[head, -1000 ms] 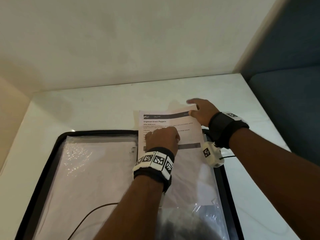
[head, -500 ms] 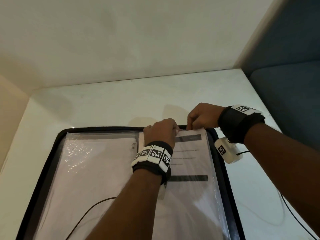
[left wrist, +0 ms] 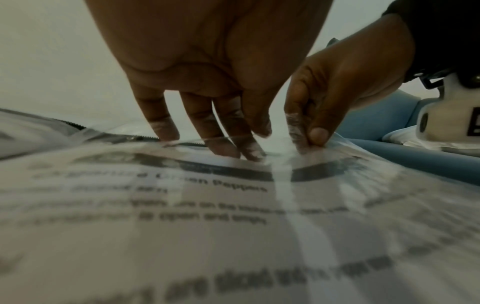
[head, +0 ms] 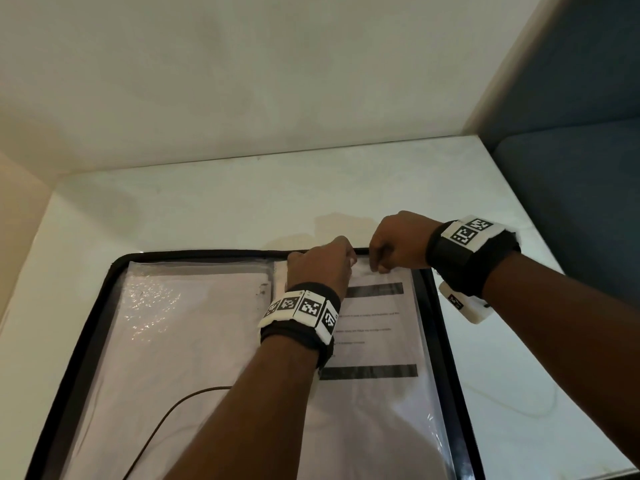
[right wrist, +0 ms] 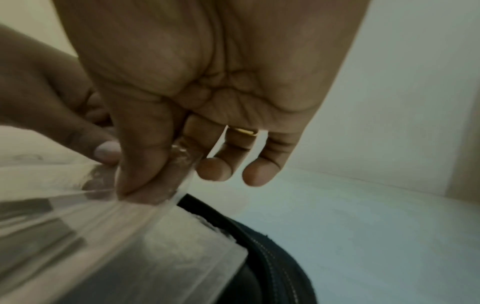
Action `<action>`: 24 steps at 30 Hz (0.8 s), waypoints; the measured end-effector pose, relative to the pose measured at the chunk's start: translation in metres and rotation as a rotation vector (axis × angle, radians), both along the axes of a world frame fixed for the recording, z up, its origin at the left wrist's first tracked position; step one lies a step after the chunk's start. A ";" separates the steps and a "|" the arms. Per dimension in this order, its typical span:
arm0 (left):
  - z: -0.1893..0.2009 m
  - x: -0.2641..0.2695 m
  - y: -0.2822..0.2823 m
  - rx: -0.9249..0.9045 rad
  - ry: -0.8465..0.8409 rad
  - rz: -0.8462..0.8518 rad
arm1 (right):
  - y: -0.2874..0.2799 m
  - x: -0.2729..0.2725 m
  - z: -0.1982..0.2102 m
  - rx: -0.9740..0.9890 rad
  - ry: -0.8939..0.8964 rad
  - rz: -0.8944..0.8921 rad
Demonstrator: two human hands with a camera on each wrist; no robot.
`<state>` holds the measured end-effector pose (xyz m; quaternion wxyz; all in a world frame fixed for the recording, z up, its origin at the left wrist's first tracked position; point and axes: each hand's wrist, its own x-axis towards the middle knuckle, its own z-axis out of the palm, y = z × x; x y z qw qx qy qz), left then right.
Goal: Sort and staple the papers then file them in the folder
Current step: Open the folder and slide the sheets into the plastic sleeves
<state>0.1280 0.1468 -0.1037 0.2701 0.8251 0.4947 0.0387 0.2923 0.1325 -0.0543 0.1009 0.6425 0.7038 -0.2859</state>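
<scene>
A black zip folder (head: 207, 252) lies open on the table with clear plastic sleeves inside. The printed paper (head: 377, 327) sits inside the right-hand sleeve (head: 419, 393). My left hand (head: 332, 261) is at that sleeve's top edge. In the left wrist view its straight fingers (left wrist: 221, 133) reach down into the sleeve's mouth, their tips under the film, against the paper (left wrist: 207, 205). Just to the right, my right hand (head: 384, 261) pinches the sleeve's top edge between thumb and forefinger (right wrist: 155, 174) and lifts the film (right wrist: 130, 236).
The left sleeve (head: 180, 341) holds a white sheet, and a brown cable (head: 162, 420) runs across it. Bare white table (head: 242, 209) lies beyond the folder up to the wall. A blue seat (head: 571, 202) borders the table's right edge.
The printed paper, which stuck out past the folder's top edge, has slid down fully into the right sleeve. Both hands have moved back to the sleeve's mouth.
</scene>
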 end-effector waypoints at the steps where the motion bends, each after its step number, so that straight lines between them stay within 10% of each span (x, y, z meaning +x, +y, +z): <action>1: 0.000 -0.001 0.001 0.009 0.010 0.000 | 0.000 -0.001 0.000 0.021 -0.008 0.008; 24: -0.008 -0.030 0.022 -0.031 0.172 0.018 | -0.005 0.017 -0.022 -0.007 -0.168 -0.048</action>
